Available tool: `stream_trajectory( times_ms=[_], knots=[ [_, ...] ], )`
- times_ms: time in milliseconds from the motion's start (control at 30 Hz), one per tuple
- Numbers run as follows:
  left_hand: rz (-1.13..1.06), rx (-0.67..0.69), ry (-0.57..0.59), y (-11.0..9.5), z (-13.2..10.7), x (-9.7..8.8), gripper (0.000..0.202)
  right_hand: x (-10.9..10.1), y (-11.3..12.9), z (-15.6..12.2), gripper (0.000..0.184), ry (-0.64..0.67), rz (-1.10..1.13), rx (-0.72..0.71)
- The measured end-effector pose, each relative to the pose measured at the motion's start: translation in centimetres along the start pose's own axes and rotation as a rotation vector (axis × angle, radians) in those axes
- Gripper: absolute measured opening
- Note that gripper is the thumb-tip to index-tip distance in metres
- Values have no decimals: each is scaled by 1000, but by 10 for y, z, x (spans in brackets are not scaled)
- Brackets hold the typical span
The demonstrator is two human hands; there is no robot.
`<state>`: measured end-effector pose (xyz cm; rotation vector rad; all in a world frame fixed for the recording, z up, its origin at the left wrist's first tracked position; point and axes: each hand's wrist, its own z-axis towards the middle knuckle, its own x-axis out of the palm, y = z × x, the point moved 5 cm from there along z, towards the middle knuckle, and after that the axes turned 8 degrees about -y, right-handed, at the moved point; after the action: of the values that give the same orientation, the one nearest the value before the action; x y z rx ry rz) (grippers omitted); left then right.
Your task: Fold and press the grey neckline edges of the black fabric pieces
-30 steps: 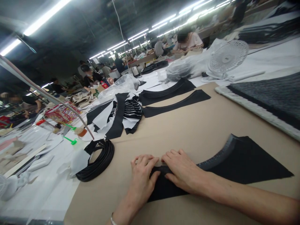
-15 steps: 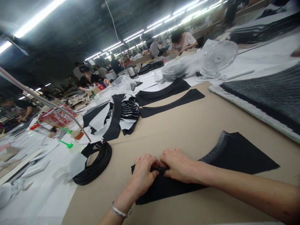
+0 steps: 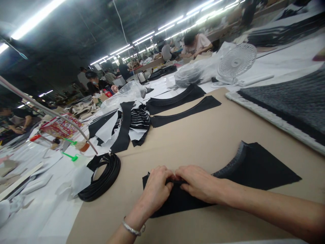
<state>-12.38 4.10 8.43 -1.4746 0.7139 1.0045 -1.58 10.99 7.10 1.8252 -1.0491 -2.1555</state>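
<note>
Pinching blk panel [image 3: 264,166] w/ L hand [image 3: 157,189] + R hand [image 3: 201,184]; blocked left by coil [image 3: 113,173] over tan sheet's [image 3: 177,145] edge, roomy ahead till strip [image 3: 188,113]

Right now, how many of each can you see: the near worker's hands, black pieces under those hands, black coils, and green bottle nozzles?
Left hand, right hand: 2
Black piece: 1
Black coil: 1
Green nozzles: 2
Total: 6

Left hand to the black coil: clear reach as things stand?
Likely yes: mostly bare tan surface separates left hand and coil, though that hand is pinching the black piece.
</note>
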Motion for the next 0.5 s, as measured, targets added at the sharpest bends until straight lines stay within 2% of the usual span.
stream_trajectory(
  times_ms=[167, 500],
  knots=[
    [-1, 45, -67, -1, -6, 6, 32, 6, -4, -5, 20, -85, 8, -25],
    [-57, 68, -100, 2, -8, 7, 41, 9, -7, -12, 21, -147, 48, -60]
  ],
)
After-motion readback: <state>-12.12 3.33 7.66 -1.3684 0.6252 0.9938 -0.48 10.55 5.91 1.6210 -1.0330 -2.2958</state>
